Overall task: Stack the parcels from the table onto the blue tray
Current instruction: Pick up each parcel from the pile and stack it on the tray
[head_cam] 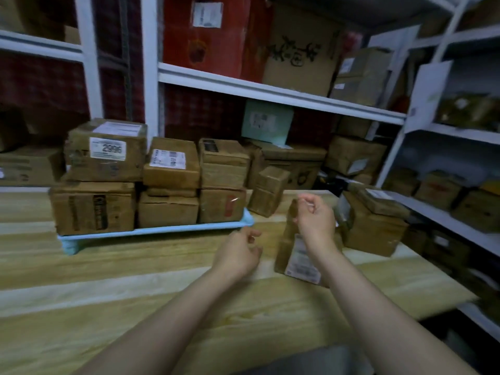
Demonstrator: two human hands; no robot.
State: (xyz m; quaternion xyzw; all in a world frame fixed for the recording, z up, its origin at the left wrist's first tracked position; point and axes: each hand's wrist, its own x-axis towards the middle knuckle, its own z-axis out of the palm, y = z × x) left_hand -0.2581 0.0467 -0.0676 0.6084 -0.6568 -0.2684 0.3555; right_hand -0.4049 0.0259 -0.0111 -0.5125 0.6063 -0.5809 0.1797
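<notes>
The blue tray [151,230] stands on the wooden table [135,280] at the left and carries two layers of brown cardboard parcels [167,185]. A small tilted parcel [269,190] leans at the tray's right end. Right of centre a labelled parcel [297,255] lies on the table, partly hidden by my right wrist. My right hand [315,216] hovers over it with loosely curled fingers, holding nothing. My left hand [240,251] hangs just left of that parcel, fingers relaxed and empty. A larger parcel [373,228] with a flat one on top sits at the table's right.
White metal shelves [270,89] packed with boxes rise behind the table and along the right side [446,215]. The table's right edge runs close to the right shelving. Bare wood lies between me and the tray.
</notes>
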